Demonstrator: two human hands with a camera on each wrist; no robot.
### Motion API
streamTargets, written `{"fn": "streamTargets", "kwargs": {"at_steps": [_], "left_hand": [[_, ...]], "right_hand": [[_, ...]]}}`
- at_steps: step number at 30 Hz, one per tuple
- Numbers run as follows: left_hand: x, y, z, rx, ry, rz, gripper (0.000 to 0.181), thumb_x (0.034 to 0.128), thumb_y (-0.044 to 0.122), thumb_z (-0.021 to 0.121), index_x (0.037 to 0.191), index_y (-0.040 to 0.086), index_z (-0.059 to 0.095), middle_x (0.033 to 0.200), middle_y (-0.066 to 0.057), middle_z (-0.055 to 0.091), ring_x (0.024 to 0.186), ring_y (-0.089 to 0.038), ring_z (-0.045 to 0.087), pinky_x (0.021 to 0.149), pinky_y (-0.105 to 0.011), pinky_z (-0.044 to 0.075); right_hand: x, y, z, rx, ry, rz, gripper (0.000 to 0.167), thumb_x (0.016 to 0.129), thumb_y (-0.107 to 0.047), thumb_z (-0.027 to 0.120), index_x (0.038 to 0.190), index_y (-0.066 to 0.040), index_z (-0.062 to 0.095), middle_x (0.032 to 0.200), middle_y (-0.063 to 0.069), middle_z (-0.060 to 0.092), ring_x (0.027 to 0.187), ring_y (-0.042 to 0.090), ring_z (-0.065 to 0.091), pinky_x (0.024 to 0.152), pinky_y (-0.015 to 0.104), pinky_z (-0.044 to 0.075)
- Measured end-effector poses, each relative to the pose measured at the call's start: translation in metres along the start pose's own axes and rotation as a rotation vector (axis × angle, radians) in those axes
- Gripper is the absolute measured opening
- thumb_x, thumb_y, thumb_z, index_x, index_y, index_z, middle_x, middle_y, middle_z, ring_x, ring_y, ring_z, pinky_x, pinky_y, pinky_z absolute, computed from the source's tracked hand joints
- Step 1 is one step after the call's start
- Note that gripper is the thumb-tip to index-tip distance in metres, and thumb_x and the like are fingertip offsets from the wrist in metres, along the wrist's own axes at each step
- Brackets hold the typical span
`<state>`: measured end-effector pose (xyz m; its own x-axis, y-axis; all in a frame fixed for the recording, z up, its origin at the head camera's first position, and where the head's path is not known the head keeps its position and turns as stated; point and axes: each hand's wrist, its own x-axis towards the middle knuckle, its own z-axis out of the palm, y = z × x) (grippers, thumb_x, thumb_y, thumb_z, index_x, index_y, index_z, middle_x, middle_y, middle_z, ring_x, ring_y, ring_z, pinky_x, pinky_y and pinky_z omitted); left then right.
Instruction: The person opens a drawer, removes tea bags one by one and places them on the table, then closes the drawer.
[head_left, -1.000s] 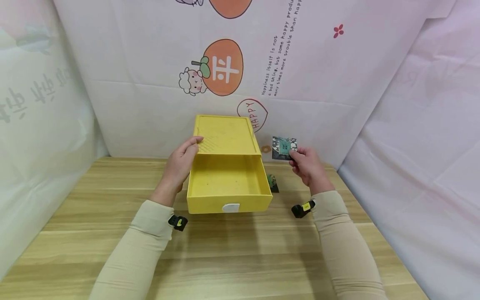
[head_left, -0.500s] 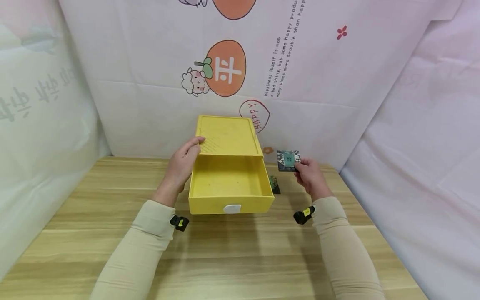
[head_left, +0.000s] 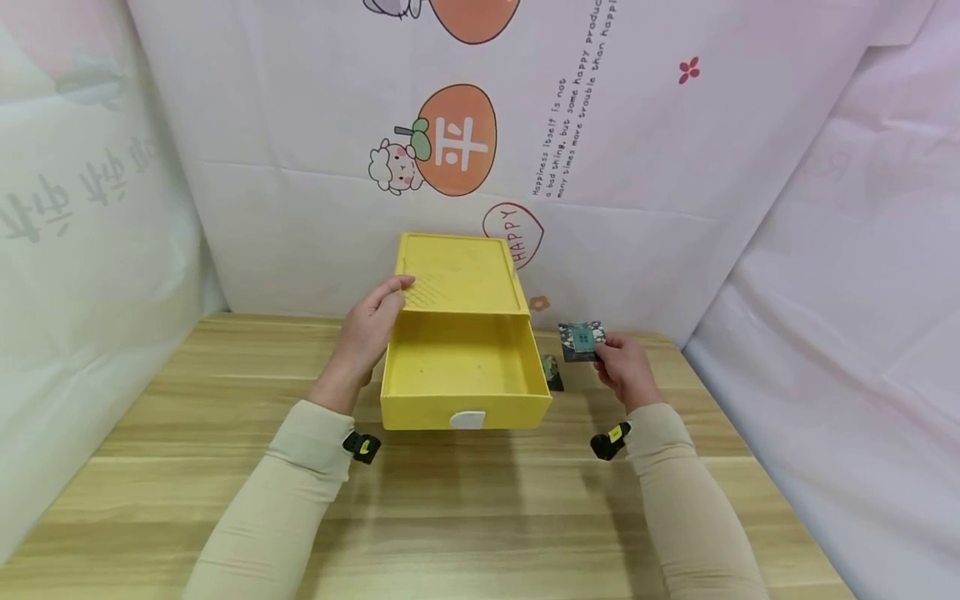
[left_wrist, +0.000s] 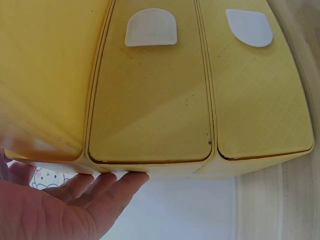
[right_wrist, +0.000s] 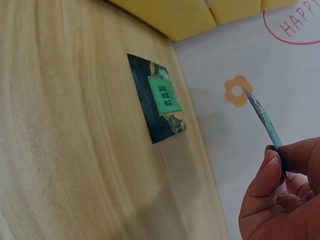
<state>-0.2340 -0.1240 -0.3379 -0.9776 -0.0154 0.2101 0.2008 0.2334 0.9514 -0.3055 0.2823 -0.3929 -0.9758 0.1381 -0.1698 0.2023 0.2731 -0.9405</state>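
Note:
A yellow drawer box [head_left: 466,271] stands on the table with its top drawer [head_left: 467,358] pulled out; nothing lies inside that drawer. My left hand [head_left: 367,333] rests against the box's left side, thumb over the top edge. In the left wrist view its fingers [left_wrist: 117,197] lie fairly straight along the side wall. My right hand [head_left: 628,368] pinches a small flat dark sachet with a green label [head_left: 581,341] between thumb and fingers, right of the box. A second dark sachet with a green label [right_wrist: 161,100] lies on the table beside the box, partly hidden in the head view.
Two closed lower drawers with white pull tabs [left_wrist: 151,27] show in the left wrist view. A printed white cloth [head_left: 300,225] hangs right behind the box. More cloth stands at both sides of the wooden table [head_left: 435,517].
My right hand has lowered the pinched sachet, bringing it down from in front of the back cloth towards the table. My left hand stays on the box. The head view has shifted slightly.

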Motion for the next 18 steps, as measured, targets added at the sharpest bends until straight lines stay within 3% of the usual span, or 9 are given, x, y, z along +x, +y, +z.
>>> {"fn": "streamTargets", "kwargs": {"at_steps": [11, 18], "left_hand": [[0.000, 0.000, 0.001, 0.007, 0.007, -0.004, 0.048, 0.1087, 0.042, 0.039, 0.152, 0.029, 0.055, 0.164, 0.009, 0.042, 0.154, -0.018, 0.032, 0.124, -0.048, 0.028], [0.002, -0.001, 0.001, 0.002, 0.020, -0.002, 0.046, 0.1080, 0.041, 0.041, 0.150, 0.030, 0.057, 0.163, 0.008, 0.043, 0.153, -0.017, 0.034, 0.124, -0.046, 0.029]], "right_hand": [[0.002, 0.012, -0.001, -0.011, 0.008, 0.033, 0.036, 0.110, -0.014, 0.048, 0.135, 0.011, 0.054, 0.084, 0.001, 0.059, 0.065, 0.004, 0.055, 0.057, 0.018, 0.048], [0.005, 0.021, -0.002, -0.013, 0.007, 0.040, 0.025, 0.110, -0.012, 0.048, 0.120, 0.010, 0.057, 0.081, 0.001, 0.059, 0.065, 0.006, 0.055, 0.057, 0.020, 0.047]]}}
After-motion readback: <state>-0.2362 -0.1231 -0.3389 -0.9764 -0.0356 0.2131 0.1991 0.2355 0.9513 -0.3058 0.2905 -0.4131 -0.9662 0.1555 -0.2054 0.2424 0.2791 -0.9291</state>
